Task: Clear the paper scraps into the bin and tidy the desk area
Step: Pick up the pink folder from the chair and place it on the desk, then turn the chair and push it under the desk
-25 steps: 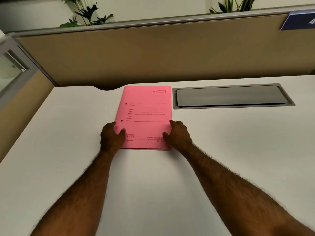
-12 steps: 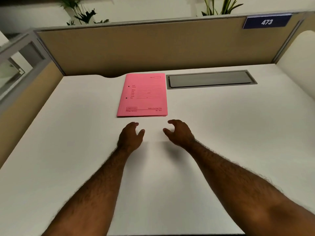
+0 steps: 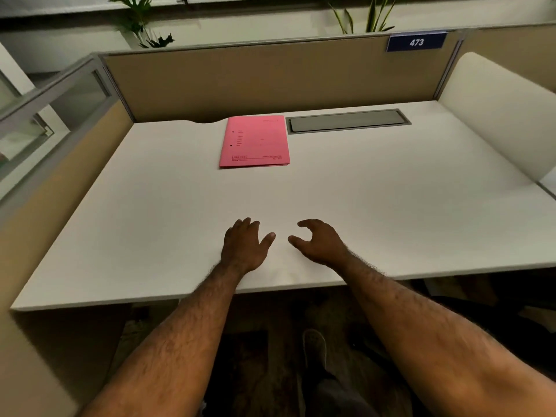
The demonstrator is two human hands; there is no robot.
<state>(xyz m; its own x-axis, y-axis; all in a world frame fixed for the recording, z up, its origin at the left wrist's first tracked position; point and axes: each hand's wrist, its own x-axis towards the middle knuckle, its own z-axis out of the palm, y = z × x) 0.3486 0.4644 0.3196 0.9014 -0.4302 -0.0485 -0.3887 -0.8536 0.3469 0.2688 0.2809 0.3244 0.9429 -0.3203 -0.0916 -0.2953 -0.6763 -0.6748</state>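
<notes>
A pink file folder point(image 3: 255, 141) lies flat at the back of the white desk point(image 3: 150, 206), squared against the partition. My left hand point(image 3: 244, 247) hovers over the desk's front middle, fingers spread, holding nothing. My right hand point(image 3: 319, 242) is just beside it, fingers curled apart and empty. Both hands are well in front of the folder. No paper scraps or bin show in the head view.
A grey cable-tray lid point(image 3: 347, 121) is set into the desk right of the folder. Tan partitions point(image 3: 270, 79) wall the back and left; a white curved divider point(image 3: 493, 115) stands at the right. A blue "473" sign point(image 3: 416, 42) hangs on the partition. My shoe point(image 3: 314, 347) shows below the desk.
Both hands let go of the pink folder and drew back toward the desk's front edge. The view pulled back, so the desk's front edge and the floor now show.
</notes>
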